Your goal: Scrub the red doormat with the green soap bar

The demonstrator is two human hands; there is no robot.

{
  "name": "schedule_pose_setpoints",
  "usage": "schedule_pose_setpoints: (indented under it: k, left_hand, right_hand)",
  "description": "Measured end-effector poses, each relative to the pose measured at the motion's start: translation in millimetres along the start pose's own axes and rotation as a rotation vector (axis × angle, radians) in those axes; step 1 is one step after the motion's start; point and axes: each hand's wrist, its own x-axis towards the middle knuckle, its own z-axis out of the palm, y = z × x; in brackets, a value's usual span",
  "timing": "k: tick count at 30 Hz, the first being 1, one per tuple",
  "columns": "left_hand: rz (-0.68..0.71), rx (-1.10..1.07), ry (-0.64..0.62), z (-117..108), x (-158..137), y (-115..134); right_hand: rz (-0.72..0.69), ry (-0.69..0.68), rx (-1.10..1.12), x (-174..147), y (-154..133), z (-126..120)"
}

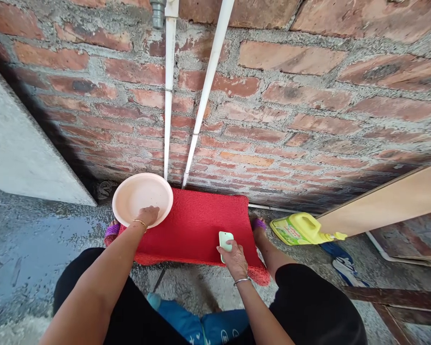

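My left hand (149, 215) reaches over the near rim of a pale pink plastic basin (119, 211). Its fingers look curled inside the basin; what they hold, if anything, is hidden. The basin stands on the left end of a red textured mat (204, 218), which drapes over a low support. Toward the mat's right end, my right hand (234, 258) grips a pale green scrubbing brush (225, 237), an oblong plastic piece with a small hole at its far end. It rests on or just above the red surface; its underside is out of sight.
Behind the mat rises a brick wall (273, 96) with two white pipes (168, 96). A yellow jug (296, 227) lies at the right near a tan board (391, 199). A grey slab (28, 139) leans at left above wet concrete (39, 244). Blue cloth (187, 318) lies between my legs.
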Motion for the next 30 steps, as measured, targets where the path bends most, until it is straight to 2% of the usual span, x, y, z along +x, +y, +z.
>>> schedule_pose_setpoints:
  k: [7,15,22,30]
  left_hand:
    - [-0.002,0.011,-0.005,-3,-3,1]
    - [0.002,0.010,0.001,-2,-2,1]
    - [0.000,0.018,0.001,-2,-2,1]
    - [0.004,0.011,0.005,1,1,0]
  right_hand:
    - [-0.029,-0.015,0.024,1,-2,1]
    - [0.101,-0.006,-0.008,13,18,-16]
    - [0.093,-0.010,0.040,14,15,-12]
    - [0.149,0.059,0.091,24,34,-21]
